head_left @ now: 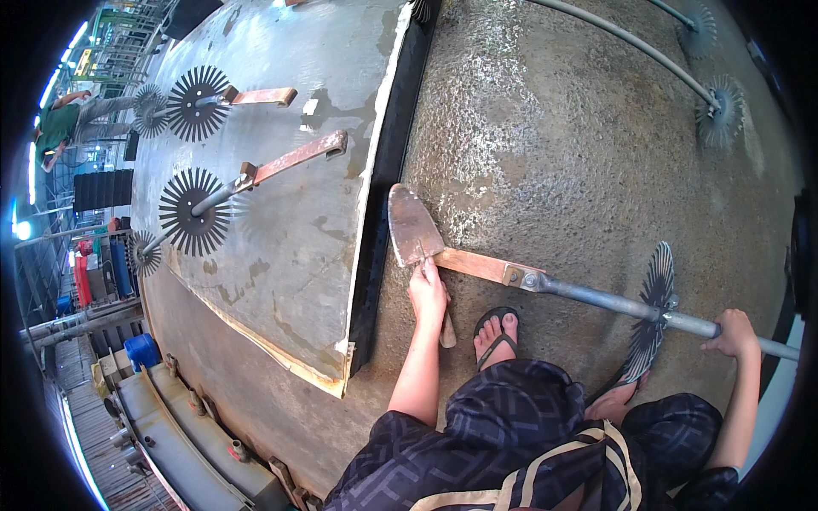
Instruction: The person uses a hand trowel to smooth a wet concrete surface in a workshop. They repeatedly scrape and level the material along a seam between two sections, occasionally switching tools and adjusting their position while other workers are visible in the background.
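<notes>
Trowel, brown-bladed, round-tipped, left fingers around its neck, right fingers around a grey pole.

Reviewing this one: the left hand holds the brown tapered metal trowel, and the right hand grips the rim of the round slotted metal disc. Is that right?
Not quite: in the head view, the right hand grips the grey metal pipe, not the slotted disc. The left hand does hold the trowel.

Trowel blade in stained, matt metal; pole in smooth metal; floor rough, glossy-patched; clothing of matt cloth.
</notes>
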### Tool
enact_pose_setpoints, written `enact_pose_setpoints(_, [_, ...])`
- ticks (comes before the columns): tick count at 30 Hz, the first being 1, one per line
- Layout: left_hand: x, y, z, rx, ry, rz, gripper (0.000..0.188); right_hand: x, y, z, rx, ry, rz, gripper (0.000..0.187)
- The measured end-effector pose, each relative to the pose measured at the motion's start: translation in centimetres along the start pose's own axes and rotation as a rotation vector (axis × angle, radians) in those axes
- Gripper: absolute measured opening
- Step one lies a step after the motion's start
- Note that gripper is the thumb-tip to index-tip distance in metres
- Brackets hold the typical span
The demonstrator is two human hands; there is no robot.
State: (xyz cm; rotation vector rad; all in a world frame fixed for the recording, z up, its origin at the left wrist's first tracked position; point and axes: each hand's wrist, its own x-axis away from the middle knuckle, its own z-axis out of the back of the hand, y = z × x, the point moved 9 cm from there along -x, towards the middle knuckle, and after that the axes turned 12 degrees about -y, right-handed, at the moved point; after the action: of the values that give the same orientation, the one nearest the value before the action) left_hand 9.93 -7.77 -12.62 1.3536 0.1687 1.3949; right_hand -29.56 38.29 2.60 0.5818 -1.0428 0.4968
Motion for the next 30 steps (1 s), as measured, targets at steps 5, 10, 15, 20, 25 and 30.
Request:
enact_pose_setpoints(5, [0.5, 0.2, -0.8, -0.053, 0.003, 0.0, 0.04, 0.1, -0.5, 0.4, -0.025, -0.003, 0.0, 0.04])
enact_pose_setpoints(10, [0.3, -0.1, -1.0, 0.003, 0.03, -0.03, 0.038, 0.0, 0.0, 0.2, -0.021, 0.016, 0.01, 0.041])
enact_pose_setpoints(15, [0.1, -0.9, -0.8, 0.093, 0.093, -0.07, 0.036, -0.1, -0.2, 0.0, -0.013, 0.0, 0.018, 0.042])
enact_pose_setpoints(20, [0.1, -2.2, 0.4, 0.138, 0.195, -0.062, 0.039, -0.3, -1.4, -0.1, -0.023, -0.032, 0.038, 0.041])
enact_pose_setpoints(25, [0.2, -2.2, 1.9, 0.033, 0.235, -0.058, 0.036, -0.5, -2.1, 0.4, 0.027, -0.019, 0.041, 0.04])
enact_pose_setpoints(30, [-0.6, -4.4, 2.4, -0.195, 0.266, -0.172, 0.036, -0.6, -1.9, 0.3, 0.011, -0.03, 0.023, 0.04])
